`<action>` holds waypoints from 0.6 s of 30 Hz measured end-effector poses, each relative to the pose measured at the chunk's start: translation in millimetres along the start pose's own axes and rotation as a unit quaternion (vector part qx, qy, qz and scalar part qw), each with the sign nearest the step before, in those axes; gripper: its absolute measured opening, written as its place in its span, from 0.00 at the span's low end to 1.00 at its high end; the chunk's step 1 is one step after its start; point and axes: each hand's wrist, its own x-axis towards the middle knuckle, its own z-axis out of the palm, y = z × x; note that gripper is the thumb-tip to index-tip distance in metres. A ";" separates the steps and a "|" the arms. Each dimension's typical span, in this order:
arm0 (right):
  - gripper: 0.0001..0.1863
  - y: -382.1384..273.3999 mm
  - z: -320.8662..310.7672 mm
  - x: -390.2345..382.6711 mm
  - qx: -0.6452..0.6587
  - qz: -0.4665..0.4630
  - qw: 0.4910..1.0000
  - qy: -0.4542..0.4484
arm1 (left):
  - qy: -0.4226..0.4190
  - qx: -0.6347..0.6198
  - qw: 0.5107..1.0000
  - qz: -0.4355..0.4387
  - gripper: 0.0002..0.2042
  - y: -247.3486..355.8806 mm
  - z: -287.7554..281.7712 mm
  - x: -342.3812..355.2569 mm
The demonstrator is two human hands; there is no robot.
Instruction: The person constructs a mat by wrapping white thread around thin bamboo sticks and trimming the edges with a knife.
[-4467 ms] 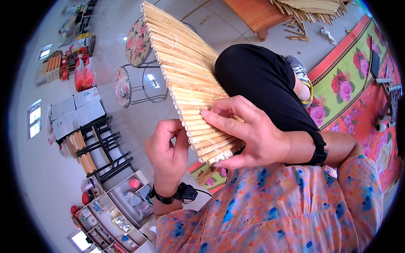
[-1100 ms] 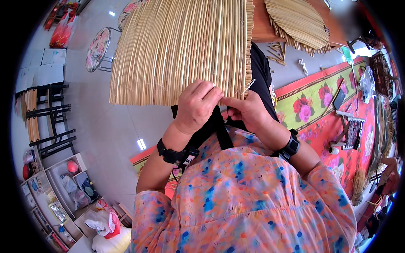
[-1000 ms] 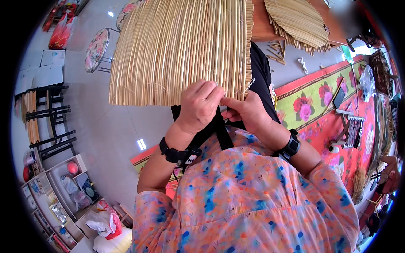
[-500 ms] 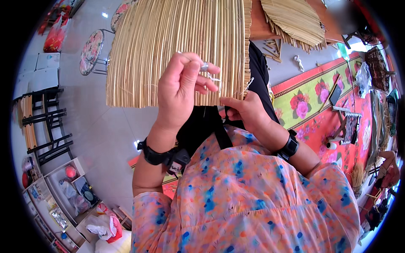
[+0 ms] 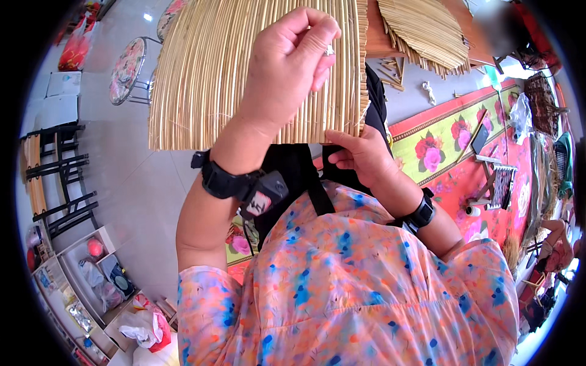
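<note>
A mat of straight straw-coloured sticks (image 5: 201,85) bound with thin thread stands over my lap, its lower edge facing me. My left hand (image 5: 287,67) is raised over the mat's upper middle, fingers curled and thumb pinched against the forefinger. A small pale or silvery bit shows among those fingers; what it is I cannot make out. My right hand (image 5: 366,155) grips the mat's lower edge near its right corner, thumb on the front, other fingers curled underneath. My black-trousered legs are behind the mat.
A wooden table (image 5: 473,43) carries a second stick mat (image 5: 421,33), loose sticks lying beside it. Floral stools (image 5: 125,67) stand at upper left, folded black frames (image 5: 58,183) and shelves (image 5: 104,274) further left. A folding stool (image 5: 500,186) sits on the flowered rug (image 5: 439,177). Another person (image 5: 555,244) is at far right.
My left hand has risen from the mat's lower edge, beside my right thumb, to its upper middle. The mat turned from slanting to facing me earlier. My right hand stays on the edge.
</note>
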 end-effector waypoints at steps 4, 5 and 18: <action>0.14 0.9 -1.1 -1.1 -0.032 0.001 0.999 -0.009 | -0.020 0.009 1.000 -0.019 0.08 -2.2 -14.3 9.5; 0.15 -1.9 0.3 -4.3 -0.068 0.018 0.997 0.013 | -0.034 0.017 0.999 -0.008 0.08 -1.9 -15.1 10.6; 0.15 -57.1 -13.1 -2.4 -0.595 -0.608 0.526 0.023 | -0.041 0.080 0.996 0.014 0.10 -4.2 -33.4 -9.2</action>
